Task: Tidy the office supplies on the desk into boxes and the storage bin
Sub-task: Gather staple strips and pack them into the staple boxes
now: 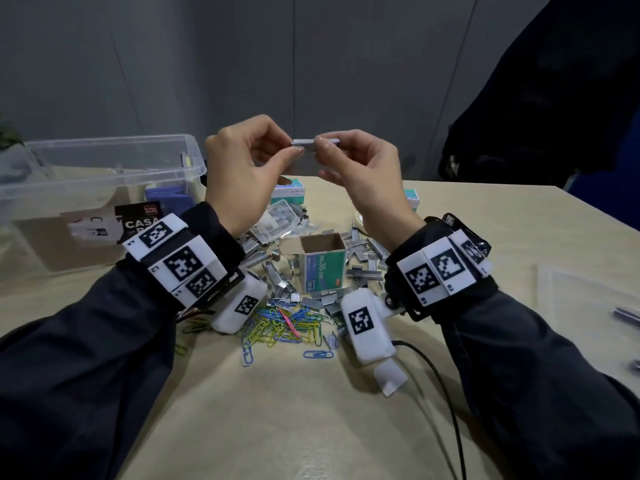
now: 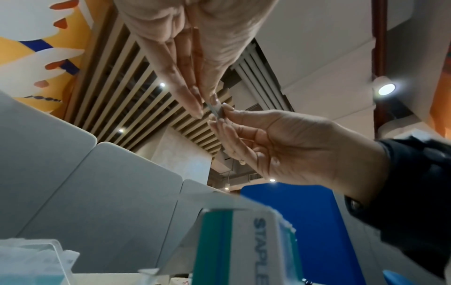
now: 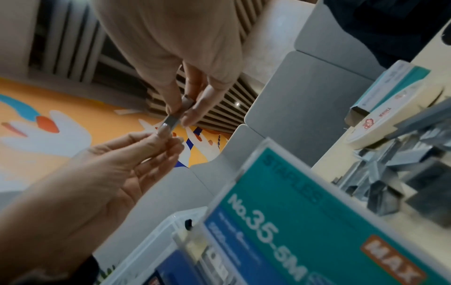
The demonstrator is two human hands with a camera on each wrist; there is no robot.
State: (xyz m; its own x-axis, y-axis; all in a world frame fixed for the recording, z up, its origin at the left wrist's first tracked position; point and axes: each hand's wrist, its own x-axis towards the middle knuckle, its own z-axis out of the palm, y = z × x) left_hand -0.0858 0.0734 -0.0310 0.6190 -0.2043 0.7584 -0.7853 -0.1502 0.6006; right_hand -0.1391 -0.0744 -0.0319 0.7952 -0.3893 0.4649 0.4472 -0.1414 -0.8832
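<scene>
Both hands pinch one flat metal staple strip (image 1: 313,142)

Left hand (image 1: 247,168) and right hand (image 1: 360,168) fingertips clamp its ends; directly below sit the open cardboard staple box (image 1: 323,266) and loose grey staples (image 1: 363,251).

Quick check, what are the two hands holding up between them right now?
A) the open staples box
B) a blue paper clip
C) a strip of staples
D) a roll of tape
C: the left hand and right hand each pinch an end of a short grey strip of staples above the desk, while the open staples box stands on the desk below, untouched.
</scene>
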